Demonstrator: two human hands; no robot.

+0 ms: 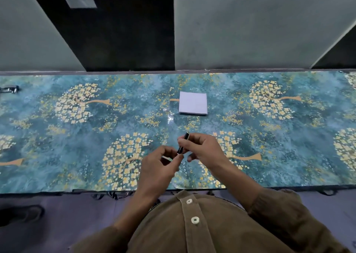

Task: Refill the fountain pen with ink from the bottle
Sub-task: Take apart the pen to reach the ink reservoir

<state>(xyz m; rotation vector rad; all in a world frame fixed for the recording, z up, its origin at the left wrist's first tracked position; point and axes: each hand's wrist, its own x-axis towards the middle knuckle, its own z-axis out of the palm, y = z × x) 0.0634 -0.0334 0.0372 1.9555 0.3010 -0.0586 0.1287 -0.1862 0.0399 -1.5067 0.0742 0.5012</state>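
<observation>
Above the table's near middle, my right hand (204, 148) pinches a black fountain pen part (183, 143) with a gold band at its far end. Its lower end points toward my left hand (159, 166), whose curled fingers pinch a thin pale piece (167, 158), mostly hidden between thumb and fingers. The two hands are close together, almost touching at the pen's lower end. No ink bottle is in view.
A folded white paper square (193, 103) lies on the table beyond my hands. The table wears a glossy blue-green floral cover (77, 137). A small metal object (9, 89) sits at the far left edge. A wall runs behind the table.
</observation>
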